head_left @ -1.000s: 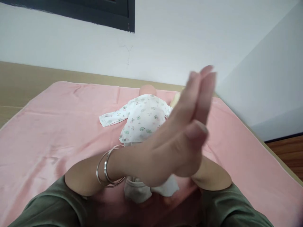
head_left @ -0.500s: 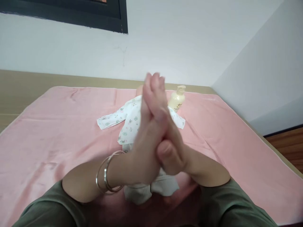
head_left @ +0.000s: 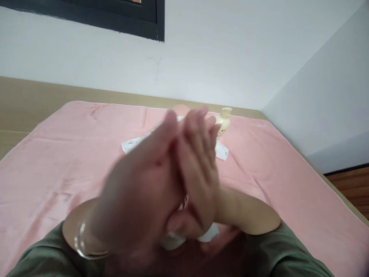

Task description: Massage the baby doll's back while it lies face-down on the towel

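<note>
In front of me, my left hand (head_left: 141,181) and my right hand (head_left: 198,165) are pressed together palm to palm, fingers pointing up and away. The left one, with silvery bangles (head_left: 82,242) at its wrist, is smeared by motion. My right hand's fingers are stretched out, its thumb low between the hands. Neither holds a visible object. Behind them lies a baby or doll in a white printed top (head_left: 221,151), mostly hidden; a bit of its head (head_left: 181,109) and both sleeves show. Its pale leg ends (head_left: 210,232) stick out below my hands.
A cream pump bottle (head_left: 224,122) stands beyond my right hand, partly covered by its fingers. Pink cloth (head_left: 276,173) with some creases covers the wooden surface (head_left: 34,100). A white wall (head_left: 216,57) with a dark frame (head_left: 144,19) rises behind.
My left hand has slid back and down to the left against the right one, its bangles moving with it. My right hand has tilted slightly and hides more of the bottle.
</note>
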Demonstrator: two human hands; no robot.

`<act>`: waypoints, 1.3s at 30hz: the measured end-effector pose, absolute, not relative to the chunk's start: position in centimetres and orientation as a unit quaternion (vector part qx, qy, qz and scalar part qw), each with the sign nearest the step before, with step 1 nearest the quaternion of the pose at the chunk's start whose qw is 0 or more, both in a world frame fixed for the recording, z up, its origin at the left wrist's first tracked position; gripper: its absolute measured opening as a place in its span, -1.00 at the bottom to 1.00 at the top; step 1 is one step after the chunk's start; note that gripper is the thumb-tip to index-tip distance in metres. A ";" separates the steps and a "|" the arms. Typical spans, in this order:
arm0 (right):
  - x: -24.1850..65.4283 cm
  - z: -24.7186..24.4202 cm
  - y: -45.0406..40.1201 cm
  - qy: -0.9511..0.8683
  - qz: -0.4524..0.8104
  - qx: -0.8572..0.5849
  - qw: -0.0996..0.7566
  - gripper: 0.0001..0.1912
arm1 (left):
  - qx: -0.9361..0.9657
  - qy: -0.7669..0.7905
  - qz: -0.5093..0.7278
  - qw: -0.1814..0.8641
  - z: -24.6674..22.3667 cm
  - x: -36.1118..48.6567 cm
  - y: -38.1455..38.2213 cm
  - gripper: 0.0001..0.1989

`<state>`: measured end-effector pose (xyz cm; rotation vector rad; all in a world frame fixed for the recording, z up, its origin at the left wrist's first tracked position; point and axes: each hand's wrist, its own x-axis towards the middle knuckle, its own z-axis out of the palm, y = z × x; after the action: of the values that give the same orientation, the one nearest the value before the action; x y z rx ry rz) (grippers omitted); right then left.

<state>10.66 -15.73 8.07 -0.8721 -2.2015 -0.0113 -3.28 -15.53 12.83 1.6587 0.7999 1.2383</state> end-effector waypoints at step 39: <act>13.4 0.2 0.0 -0.753 0.045 -0.634 0.171 -0.35 | 0.664 0.564 0.458 0.179 -3.4 -0.9 2.7 -0.57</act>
<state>13.41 0.02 0.17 -1.8000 -2.1369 0.1283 -0.94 2.71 -3.44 1.8764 1.5940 1.2963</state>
